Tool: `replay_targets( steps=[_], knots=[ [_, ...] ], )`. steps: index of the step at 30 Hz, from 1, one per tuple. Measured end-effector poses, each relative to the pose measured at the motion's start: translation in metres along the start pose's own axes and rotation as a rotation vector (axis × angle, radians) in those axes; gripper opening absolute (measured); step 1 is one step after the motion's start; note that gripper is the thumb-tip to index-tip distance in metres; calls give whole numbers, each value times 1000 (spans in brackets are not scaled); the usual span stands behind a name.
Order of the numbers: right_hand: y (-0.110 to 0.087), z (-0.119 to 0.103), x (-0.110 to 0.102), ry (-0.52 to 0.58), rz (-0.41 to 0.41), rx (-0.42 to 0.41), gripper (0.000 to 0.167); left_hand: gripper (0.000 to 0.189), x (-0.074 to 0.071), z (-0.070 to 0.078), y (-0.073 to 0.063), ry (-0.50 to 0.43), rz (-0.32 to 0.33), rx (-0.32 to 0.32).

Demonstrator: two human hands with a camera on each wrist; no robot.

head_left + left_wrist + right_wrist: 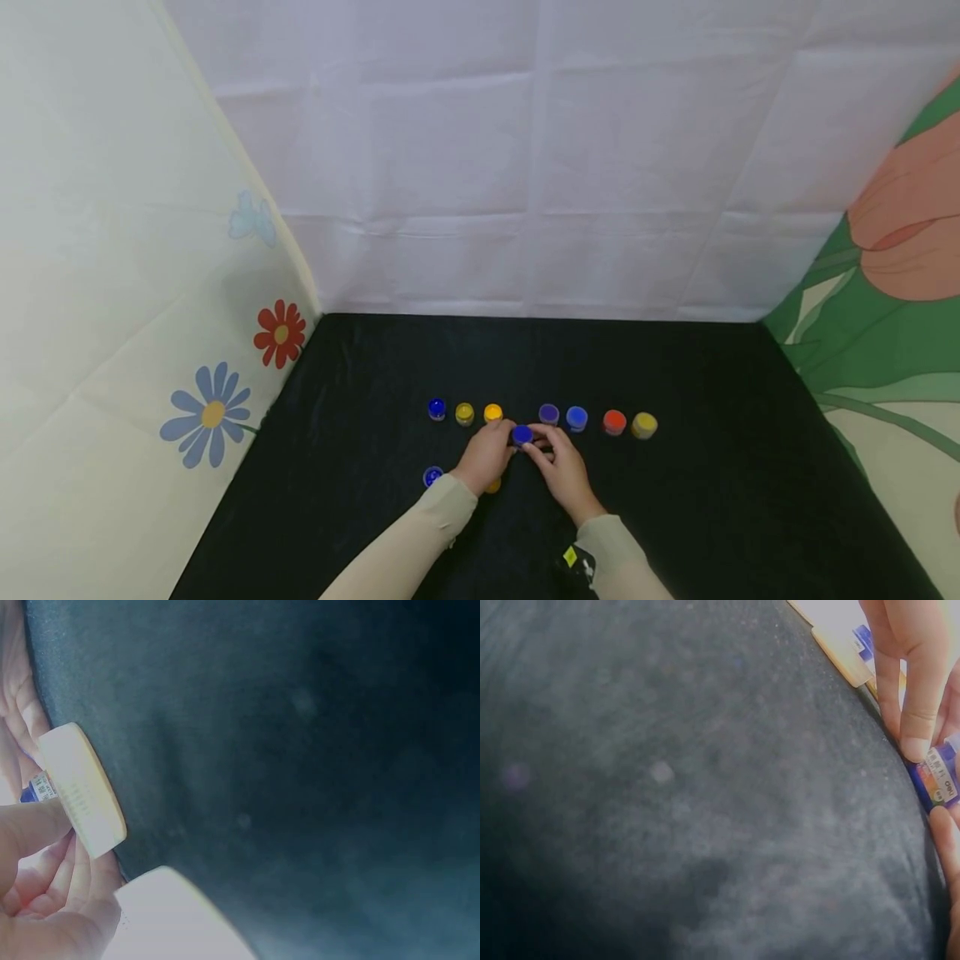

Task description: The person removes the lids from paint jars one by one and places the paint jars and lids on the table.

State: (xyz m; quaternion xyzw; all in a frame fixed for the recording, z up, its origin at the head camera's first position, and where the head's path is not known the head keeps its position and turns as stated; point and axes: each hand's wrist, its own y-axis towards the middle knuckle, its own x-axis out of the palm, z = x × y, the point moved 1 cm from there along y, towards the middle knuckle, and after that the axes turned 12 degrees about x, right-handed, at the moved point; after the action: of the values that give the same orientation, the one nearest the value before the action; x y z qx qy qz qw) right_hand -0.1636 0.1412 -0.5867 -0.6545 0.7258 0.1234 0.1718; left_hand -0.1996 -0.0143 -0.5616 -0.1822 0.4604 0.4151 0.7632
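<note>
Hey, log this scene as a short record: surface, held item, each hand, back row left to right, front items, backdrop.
Surface: black table
Held item: small blue jar
Left hand: fingers curled at the jar's left side
Right hand: thumb and finger pinching the jar's right side
Back row: royal blue jar, mustard jar, orange jar, purple jar, light blue jar, red jar, pale yellow jar
Front items: patterned blue jar; amber jar, partly hidden
Backdrop: white cloth
</note>
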Motion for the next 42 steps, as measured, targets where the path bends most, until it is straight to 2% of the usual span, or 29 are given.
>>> replay_targets(
  steps=[14, 22, 26, 29, 32, 39, 42],
  knots=[
    [2, -1, -2, -11, 5, -13, 28, 24, -3, 4, 2, 26, 10, 21],
    [2, 0, -3, 31, 26, 20, 29, 25, -3, 5, 2, 18, 2, 21],
    [-1, 2, -4, 104, 60, 72, 28, 26, -3, 7, 2, 33, -6, 13],
    [-2, 4, -6, 217, 82, 115, 27, 30, -4, 10, 2, 35, -16, -2],
    [-5, 5, -8, 298, 99, 121, 25, 33, -4, 11, 2, 33, -17, -20],
    [-9, 7, -8, 354, 115, 78, 33, 30, -4, 14, 3, 26, 11, -39],
    [-12, 6, -9, 330, 101, 60, 35, 26, -3, 15, 4, 30, 31, -41]
  ],
)
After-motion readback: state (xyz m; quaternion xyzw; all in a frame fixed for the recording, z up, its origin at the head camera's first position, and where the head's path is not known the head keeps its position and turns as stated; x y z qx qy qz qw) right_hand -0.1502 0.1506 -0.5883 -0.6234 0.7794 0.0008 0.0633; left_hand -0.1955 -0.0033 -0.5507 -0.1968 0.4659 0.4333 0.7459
